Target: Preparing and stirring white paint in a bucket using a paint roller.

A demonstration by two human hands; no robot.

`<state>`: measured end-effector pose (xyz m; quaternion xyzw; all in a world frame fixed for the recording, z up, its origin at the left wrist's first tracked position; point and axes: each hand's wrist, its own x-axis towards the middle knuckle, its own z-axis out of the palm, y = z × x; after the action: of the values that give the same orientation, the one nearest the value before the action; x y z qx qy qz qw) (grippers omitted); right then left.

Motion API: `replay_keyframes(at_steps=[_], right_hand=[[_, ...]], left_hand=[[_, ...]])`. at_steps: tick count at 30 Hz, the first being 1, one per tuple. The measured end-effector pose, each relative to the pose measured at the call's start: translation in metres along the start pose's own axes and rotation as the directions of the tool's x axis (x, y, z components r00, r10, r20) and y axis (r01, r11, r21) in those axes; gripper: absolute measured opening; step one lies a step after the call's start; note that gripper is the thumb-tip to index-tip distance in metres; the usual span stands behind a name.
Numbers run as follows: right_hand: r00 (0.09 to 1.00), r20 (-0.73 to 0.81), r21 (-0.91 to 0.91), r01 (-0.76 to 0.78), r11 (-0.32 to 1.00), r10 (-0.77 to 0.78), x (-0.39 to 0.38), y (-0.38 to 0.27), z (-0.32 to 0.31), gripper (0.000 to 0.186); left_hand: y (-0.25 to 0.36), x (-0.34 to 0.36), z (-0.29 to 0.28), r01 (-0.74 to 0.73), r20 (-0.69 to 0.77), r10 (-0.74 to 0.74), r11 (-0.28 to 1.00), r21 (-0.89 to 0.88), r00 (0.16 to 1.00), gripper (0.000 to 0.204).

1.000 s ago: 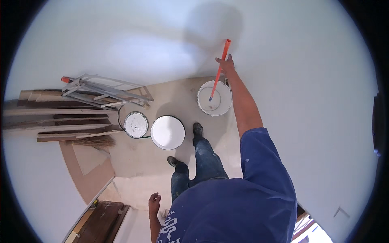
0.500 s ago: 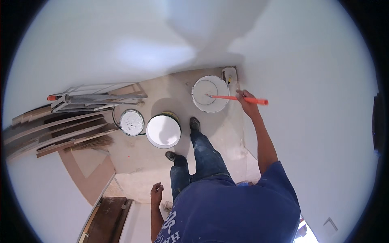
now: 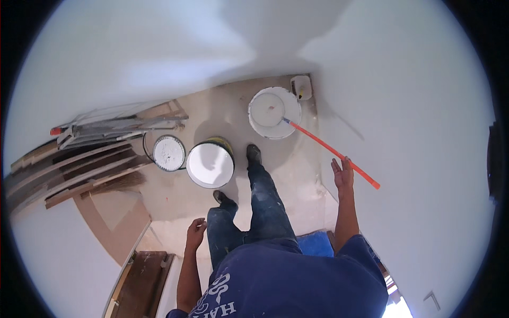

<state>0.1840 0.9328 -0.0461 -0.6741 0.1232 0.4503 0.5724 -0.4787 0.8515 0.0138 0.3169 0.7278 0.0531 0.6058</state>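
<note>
While the orange pole (image 3: 318, 141) slants from the white bucket (image 3: 293, 107), upper ctr of frame, down to ctr right, your R hand (image 3: 344, 177) is nearer: fingers splayed, not gripping, tips overlapping the pole; can't tell if touching. Long axis runs up-left from there. Your L hand (image 3: 196, 233), lower ctr-left, hangs relaxed, nothing visible in it, well apart.

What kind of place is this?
Probably a room being painted or fixed up: there's a bucket holding something white like paint, a long orange pole and a pile of wooden boards.
</note>
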Motion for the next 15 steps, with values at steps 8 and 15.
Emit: replay_keyframes(at_steps=[8,15], right_hand=[[0.948,0.074,-0.09,-0.302,0.949,0.308,-0.024,0.202,0.02,0.06],[0.77,0.062,-0.428,-0.554,0.714,0.635,-0.077,0.452,0.107,0.084]], left_hand=[[-0.097,0.064,0.012,0.114,0.068,-0.152,0.914,0.389,0.986,0.063],[-0.133,0.104,-0.002,0.387,-0.184,-0.384,0.562,0.731,0.905,0.097]])
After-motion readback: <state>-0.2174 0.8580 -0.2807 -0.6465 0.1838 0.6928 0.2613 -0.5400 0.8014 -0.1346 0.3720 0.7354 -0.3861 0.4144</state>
